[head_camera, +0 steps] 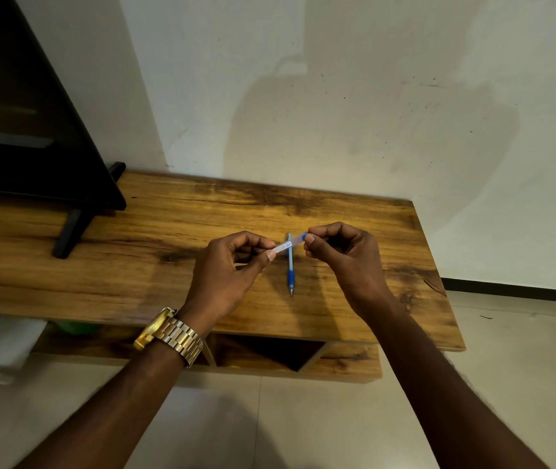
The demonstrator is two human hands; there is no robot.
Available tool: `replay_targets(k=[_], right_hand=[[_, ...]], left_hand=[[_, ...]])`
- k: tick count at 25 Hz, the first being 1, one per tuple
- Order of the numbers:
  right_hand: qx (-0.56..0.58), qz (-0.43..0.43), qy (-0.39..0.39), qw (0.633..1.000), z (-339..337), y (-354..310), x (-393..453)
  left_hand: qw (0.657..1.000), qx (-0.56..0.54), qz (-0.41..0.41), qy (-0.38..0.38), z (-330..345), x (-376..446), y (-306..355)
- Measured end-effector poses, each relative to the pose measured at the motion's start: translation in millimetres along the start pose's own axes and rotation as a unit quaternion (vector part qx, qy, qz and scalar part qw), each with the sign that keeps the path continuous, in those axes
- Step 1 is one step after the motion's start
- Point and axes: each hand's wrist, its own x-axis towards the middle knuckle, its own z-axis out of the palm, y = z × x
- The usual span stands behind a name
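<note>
Head view: a clear labelled tube (286,246) is held just above the wooden table (168,231). The left hand (232,269) pinches one end between thumb and forefinger as an anchor. The right hand (341,255) pinches the blue tip (304,235), probably to twist or pull it. A blue pen (290,272) lies directly beneath, ready for reassembly.

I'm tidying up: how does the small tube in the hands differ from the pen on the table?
The small tube is pinched between the left hand and right hand; the pen lies on the table. The small tube looks shorter than the pen. The small tube runs crosswise and bears a printed label; the pen points toward the person and has a blue grip. Both are clear with blue parts.
</note>
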Motion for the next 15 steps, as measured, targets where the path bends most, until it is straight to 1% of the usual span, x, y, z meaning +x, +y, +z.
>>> replay_targets(k=[3,5,10,15], right_hand=[[-0.057,0.000,-0.024,0.998,-7.2,-6.0,-0.9],[-0.070,0.015,-0.043,0.996,-9.7,-8.2,-1.6],[-0.033,0.040,-0.059,0.997,-10.4,-8.5,-1.3],[0.009,0.019,-0.035,0.999,5.3,-10.2,-1.1]], left_hand=[[1.000,0.019,-0.003,-0.001,-2.5,-0.5,0.4],[1.000,0.023,-0.005,-0.004,-3.6,-0.8,1.0],[1.000,0.000,-0.027,-0.007,-3.1,-2.6,0.1],[0.998,0.019,-0.051,-0.030,1.0,-3.2,-1.2]])
